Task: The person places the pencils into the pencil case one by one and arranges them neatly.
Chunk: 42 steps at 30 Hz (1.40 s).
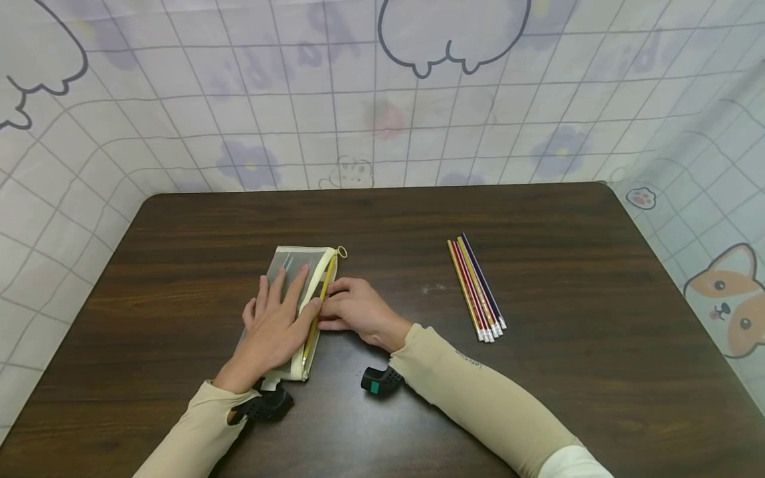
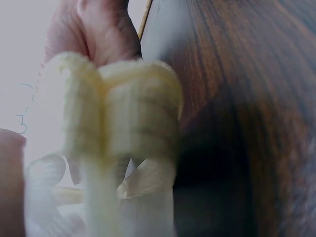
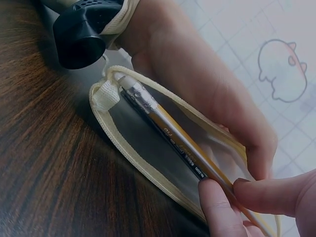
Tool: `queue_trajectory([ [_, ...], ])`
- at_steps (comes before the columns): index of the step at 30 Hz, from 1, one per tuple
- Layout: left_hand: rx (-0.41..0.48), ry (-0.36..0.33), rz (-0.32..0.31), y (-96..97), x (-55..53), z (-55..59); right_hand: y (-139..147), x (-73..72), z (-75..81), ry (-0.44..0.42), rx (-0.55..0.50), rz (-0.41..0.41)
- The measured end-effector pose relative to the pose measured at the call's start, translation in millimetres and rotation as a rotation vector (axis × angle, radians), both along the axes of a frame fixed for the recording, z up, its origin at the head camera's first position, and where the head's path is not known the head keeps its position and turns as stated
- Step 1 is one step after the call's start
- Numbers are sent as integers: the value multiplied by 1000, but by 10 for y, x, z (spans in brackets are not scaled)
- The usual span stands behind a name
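A clear pencil pouch (image 1: pixel 306 252) with cream zipper trim lies on the table, its mouth facing right. My left hand (image 1: pixel 269 325) rests on top of it with fingers spread and straight, the thumb at the zipper edge. At the mouth, my right hand (image 1: pixel 361 312) pinches a yellow pencil (image 3: pixel 182 143) between thumb and fingers. The pencil lies lengthwise in the parted opening, its silver ferrule and white eraser at the near end. A dark pencil (image 3: pixel 163 133) with small print lies alongside it inside the mouth.
Several yellow, red and dark blue pencils (image 1: pixel 475 285) lie side by side to the right of my hands. A round zipper pull (image 1: pixel 342 252) sticks out at the pouch's far corner. The dark wooden table (image 1: pixel 568 299) meets a patterned white sheet (image 1: pixel 394 113) behind.
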<state>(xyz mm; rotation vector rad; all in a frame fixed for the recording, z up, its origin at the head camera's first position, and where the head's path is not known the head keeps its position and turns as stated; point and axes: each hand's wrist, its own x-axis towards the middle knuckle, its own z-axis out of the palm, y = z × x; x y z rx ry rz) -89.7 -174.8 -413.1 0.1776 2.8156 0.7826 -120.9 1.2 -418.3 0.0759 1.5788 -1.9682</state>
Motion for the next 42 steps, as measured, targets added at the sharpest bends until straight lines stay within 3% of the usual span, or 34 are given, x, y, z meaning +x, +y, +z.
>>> queue_trajectory([
  [23,7,-11,3,-5,-10,12,35,-30,-18,-35,-6,17],
  [31,6,-5,-4,-12,-4,12,23,-15,-4,6,2,46],
  [42,5,0,-7,-4,-1,-1,-34,-35,-45,39,-1,-32],
])
